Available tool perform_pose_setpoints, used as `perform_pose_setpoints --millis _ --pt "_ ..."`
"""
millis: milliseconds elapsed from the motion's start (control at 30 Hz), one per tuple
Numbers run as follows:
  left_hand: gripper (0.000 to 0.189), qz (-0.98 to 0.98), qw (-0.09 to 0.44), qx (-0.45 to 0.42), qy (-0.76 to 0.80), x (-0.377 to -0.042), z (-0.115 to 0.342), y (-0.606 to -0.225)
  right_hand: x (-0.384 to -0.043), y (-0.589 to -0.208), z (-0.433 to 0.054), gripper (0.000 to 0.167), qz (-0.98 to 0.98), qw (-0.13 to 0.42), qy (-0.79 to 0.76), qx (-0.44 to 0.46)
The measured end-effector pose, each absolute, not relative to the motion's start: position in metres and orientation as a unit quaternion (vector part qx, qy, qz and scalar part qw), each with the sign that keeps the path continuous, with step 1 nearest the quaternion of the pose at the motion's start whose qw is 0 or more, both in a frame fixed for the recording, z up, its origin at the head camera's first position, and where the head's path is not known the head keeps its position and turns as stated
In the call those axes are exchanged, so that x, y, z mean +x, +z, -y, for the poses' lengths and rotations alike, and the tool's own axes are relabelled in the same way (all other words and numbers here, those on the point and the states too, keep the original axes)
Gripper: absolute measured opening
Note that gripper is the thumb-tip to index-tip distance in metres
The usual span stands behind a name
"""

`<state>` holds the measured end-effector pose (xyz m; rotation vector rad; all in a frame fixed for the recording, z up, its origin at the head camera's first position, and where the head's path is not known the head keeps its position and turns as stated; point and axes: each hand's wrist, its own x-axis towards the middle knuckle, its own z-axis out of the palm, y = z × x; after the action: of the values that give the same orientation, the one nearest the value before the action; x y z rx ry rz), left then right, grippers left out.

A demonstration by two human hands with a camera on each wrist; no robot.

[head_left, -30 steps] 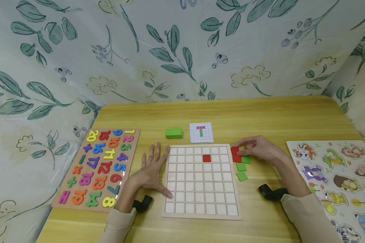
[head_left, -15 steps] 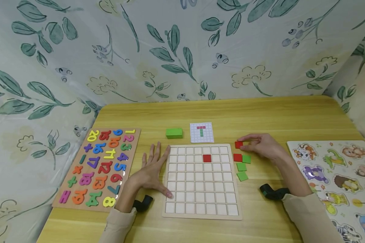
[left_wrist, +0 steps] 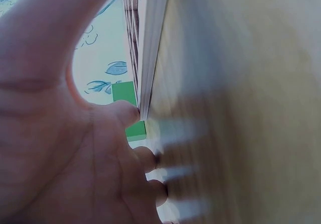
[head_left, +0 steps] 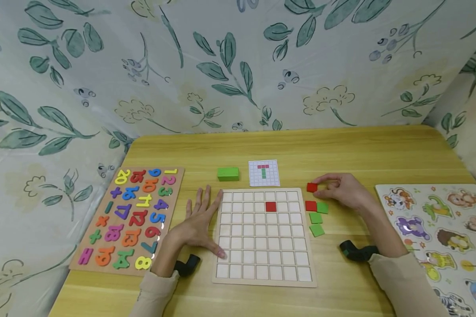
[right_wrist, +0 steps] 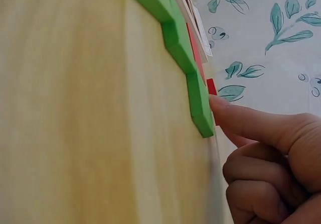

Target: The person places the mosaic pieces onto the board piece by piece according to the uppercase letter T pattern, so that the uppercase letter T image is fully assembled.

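Observation:
A wooden grid board (head_left: 262,242) lies in the middle of the table in the head view, with one red square tile (head_left: 270,206) in its second row. My left hand (head_left: 198,224) rests at the board's left edge, fingers spread, thumb on the frame. Beyond the board's upper right corner, my right hand (head_left: 343,191) pinches another red tile (head_left: 311,187) between thumb and fingers. Below it lie a third red tile (head_left: 311,206) and three green tiles (head_left: 315,218). In the right wrist view, the thumb partly hides the pinched red tile (right_wrist: 211,87).
Behind the board lie a pattern card (head_left: 263,173) with a red and green T and a green block (head_left: 228,174). A number puzzle board (head_left: 143,220) is on the left, an animal puzzle board (head_left: 440,229) on the right. A patterned cloth (head_left: 238,66) rises behind the table.
My right hand has drawn one red tile away from the other, to the right and slightly back from the board. In the last half second it barely moves. My left hand stays put.

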<state>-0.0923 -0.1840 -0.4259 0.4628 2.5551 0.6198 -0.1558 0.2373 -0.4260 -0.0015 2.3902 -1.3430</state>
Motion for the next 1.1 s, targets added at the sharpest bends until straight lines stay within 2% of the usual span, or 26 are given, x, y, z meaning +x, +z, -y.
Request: perform_pose_setpoints --millis 233,467,800,1100 --pt "0.158 -0.931 0.234 0.168 0.225 -0.092 0.184 -0.427 -0.148 -0.408 -0.219 0.044 -0.868 0.186 -0.461 -0.01" --pt "0.158 -0.93 0.233 0.171 0.227 -0.092 0.185 -0.427 -0.134 -0.393 -0.175 0.035 -0.858 0.198 -0.472 -0.046" --pt "0.157 -0.93 0.233 0.171 0.226 -0.093 0.184 -0.426 -0.125 -0.403 -0.119 0.028 -0.854 0.209 -0.473 -0.057" --pt "0.158 -0.93 0.233 0.168 0.229 -0.093 0.185 -0.426 -0.127 -0.406 -0.107 0.025 -0.853 0.217 -0.473 -0.044"
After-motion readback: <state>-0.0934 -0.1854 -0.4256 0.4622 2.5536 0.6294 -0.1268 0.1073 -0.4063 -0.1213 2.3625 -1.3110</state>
